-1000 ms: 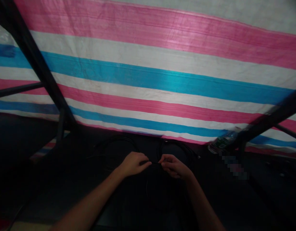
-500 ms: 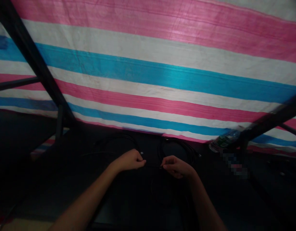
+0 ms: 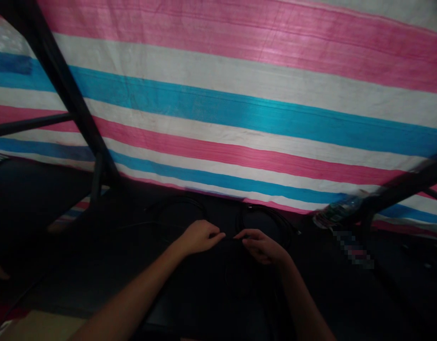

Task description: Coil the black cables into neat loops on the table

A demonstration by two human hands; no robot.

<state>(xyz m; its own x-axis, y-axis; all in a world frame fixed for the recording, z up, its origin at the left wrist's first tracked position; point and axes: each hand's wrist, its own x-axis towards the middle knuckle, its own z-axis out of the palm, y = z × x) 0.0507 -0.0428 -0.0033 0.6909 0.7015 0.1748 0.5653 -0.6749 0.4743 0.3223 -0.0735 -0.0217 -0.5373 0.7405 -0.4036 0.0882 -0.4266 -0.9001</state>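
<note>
Both my hands meet over a dark table, pinching a thin black cable (image 3: 229, 237) between them. My left hand (image 3: 200, 237) is closed, its fingertips pinched on the cable. My right hand (image 3: 261, 245) is also closed in a pinch on the same cable, a few centimetres to the right. Behind the hands lie two coils of black cable, one (image 3: 175, 208) at the left and one (image 3: 264, 219) at the right. The dark surface hides most of the cable's course.
A pink, white and blue striped tarp (image 3: 239, 109) hangs as a wall behind the table. Black metal bars (image 3: 69, 94) slant across at the left and the right. A clear plastic bottle (image 3: 341, 210) lies at the right by the bar.
My hands drew slightly apart half a second ago and have come close together again on the cable. The view shifted a little.
</note>
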